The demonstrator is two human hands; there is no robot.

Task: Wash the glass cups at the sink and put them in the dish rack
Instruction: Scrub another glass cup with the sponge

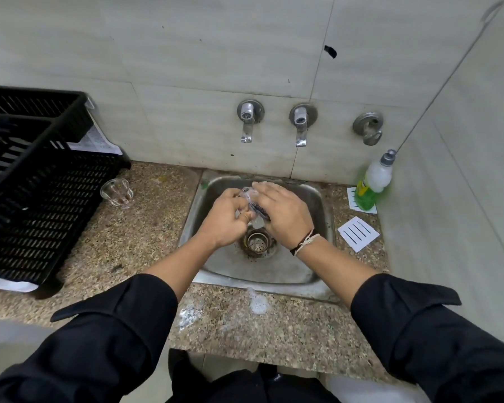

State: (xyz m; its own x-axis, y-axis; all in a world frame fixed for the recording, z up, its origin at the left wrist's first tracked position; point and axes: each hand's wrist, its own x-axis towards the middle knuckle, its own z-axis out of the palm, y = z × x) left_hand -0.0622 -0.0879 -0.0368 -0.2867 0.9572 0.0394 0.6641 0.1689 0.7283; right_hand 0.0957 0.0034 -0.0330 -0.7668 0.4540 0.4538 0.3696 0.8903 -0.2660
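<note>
- Glass cup (249,196), soapy, is held over the steel sink (317,199), above the drain strainer (256,241).
- Second glass cup (117,192) stands on the speckled counter (146,228), just beside the black dish rack (35,184), well apart from both hands.
- Two wall taps (246,120) sit behind the sink; a green soap bottle (371,184) stands at its right.
- Left hand (226,218) curls its fingers round the held cup's near side.
- Right hand (280,212) covers the cup, fingers flattened over it with something dark under the palm; foam hides much of the glass.
</note>
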